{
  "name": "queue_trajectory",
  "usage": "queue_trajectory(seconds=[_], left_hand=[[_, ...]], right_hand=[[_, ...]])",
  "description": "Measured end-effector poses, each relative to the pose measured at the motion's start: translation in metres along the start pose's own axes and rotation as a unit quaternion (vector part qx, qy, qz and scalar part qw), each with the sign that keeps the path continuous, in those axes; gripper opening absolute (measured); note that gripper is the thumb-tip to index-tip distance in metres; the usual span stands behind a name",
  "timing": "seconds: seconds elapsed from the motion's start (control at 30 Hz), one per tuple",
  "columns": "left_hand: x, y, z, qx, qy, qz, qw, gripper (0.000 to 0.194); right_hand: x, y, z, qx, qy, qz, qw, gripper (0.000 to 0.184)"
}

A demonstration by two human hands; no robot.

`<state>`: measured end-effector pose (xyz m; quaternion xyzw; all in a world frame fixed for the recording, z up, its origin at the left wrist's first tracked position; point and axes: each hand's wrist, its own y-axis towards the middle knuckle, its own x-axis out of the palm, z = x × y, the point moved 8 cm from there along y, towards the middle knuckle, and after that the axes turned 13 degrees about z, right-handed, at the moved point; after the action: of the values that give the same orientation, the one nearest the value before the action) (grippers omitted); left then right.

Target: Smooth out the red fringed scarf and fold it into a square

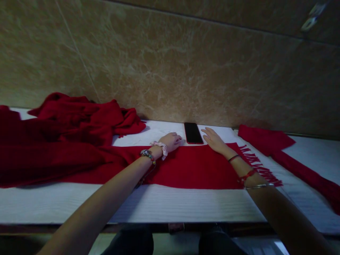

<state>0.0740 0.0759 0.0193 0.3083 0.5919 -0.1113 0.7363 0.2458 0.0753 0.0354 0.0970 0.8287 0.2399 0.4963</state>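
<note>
A red fringed scarf (196, 168) lies along the white table, flat in the middle and bunched toward the left. Its fringe (261, 168) spreads out at the right end. My left hand (172, 141) rests at the scarf's far edge, palm down with fingers loosely extended and nothing visible in them. Near the fringed end, my right hand (214, 140) lies over the same far edge with its fingers stretched out. Between the two hands, just past the cloth, is a dark-screened phone (193, 133), which neither hand holds.
A heap of crumpled red cloth (87, 118) sits at the back left against the marbled wall (170, 63). Other red cloth pieces (268, 138) lie on the right. The white table (186, 205) ends at a front edge above my legs. A wall socket (309, 24) shows upper right.
</note>
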Motion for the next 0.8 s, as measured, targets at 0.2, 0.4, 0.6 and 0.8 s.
queue_trajectory(seconds=[0.2,0.4,0.6,0.8], left_hand=[[0.006,0.007,-0.009,-0.075,0.039,0.045,0.995,0.027],[-0.011,-0.009,-0.025,-0.156,0.084,0.051,0.983,0.031],[-0.015,-0.026,-0.034,-0.127,0.087,-0.009,0.988,0.029],[-0.010,-0.036,-0.031,-0.108,0.087,0.013,0.990,0.035]], right_hand=[[0.027,0.025,-0.013,0.149,0.000,-0.057,0.987,0.059],[0.052,0.034,-0.026,0.214,-0.154,-0.056,0.963,0.087],[0.051,0.035,-0.026,0.221,-0.149,-0.054,0.962,0.081],[0.049,0.028,-0.022,0.187,-0.137,-0.097,0.968,0.092]])
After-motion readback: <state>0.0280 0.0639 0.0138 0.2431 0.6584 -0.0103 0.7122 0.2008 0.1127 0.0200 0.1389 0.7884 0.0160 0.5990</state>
